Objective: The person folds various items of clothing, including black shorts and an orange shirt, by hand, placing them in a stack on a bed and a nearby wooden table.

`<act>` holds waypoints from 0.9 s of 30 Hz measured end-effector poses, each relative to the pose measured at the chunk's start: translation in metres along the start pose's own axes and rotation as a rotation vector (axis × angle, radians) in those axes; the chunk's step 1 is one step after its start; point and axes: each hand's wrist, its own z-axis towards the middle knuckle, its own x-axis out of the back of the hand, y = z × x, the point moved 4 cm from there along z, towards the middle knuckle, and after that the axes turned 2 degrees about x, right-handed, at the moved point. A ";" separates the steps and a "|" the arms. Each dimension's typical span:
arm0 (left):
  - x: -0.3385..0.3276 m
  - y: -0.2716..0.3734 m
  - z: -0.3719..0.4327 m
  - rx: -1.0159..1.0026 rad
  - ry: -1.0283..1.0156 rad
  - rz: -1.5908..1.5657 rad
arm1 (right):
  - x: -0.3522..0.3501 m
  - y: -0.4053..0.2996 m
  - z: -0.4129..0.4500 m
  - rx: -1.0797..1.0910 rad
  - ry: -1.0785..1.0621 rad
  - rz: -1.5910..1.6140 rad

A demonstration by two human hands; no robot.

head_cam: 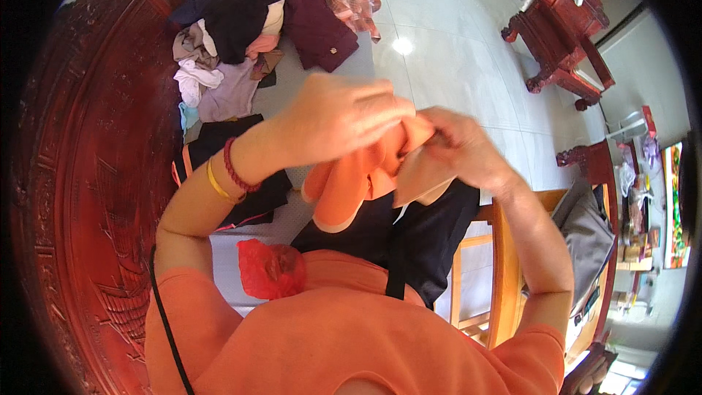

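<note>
My left hand [340,115] is curled over the top of an orange cloth item [345,186], gripping it above my lap. Its lower part hangs in rounded folds with a pale edge. From the other side, my right hand [466,148] pinches the same piece near a beige flap [419,175]. Whether the flap is the lining or a separate piece, I cannot tell. The fingertips of both hands are partly hidden by the folds and slightly blurred. Below the cloth lie my legs in black trousers [433,241].
Heaped clothes, including a maroon garment [318,27], lie on the grey seat [290,77]. Black garments [247,192] are nearer on my left. A red plastic bag [271,269] sits beside me. A carved wooden backrest [109,175] rises left; a wooden chair [504,274] stands right.
</note>
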 end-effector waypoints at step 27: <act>0.067 -0.103 0.050 0.418 0.333 -0.705 | 0.232 -0.062 -0.004 0.094 0.392 -0.916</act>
